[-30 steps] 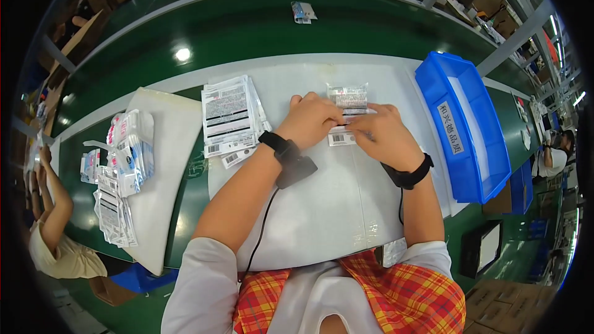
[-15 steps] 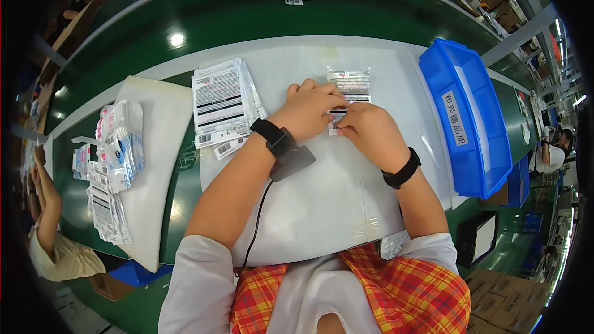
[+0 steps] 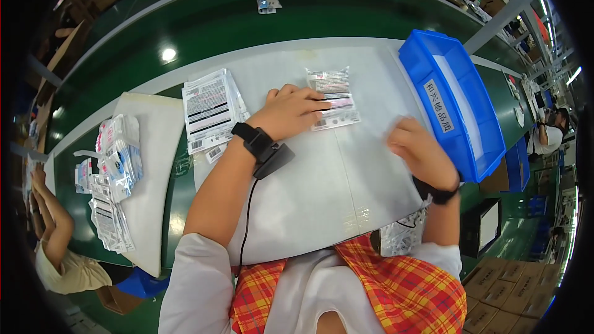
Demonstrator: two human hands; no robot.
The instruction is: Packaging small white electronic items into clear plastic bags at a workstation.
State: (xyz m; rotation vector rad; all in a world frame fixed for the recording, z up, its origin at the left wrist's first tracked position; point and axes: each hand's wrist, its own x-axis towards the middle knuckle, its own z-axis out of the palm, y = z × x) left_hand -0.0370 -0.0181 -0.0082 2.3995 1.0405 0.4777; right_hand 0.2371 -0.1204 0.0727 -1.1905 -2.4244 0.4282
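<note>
A small silvery plastic packet with printed text and a dark band lies flat on the white work surface in front of me. My left hand rests over its left edge, fingers stretched across the packet. Apart from it, to the right, my right hand hovers near the blue bin; its curled fingers are smeared by motion, and whether they hold anything is unclear. Beside my left wrist is a stack of flat printed packets. A dark band with a cabled black device sits on that wrist.
A blue plastic bin with a label stands on the right. Further left, a white board carries a heap of pouches. Another small packet lies on the green surface behind. A co-worker's arm shows at far left.
My right hand has left the packet and moved right and toward me. My left hand stays on the packet, fingers now flatter. The whole view has shifted slightly.
</note>
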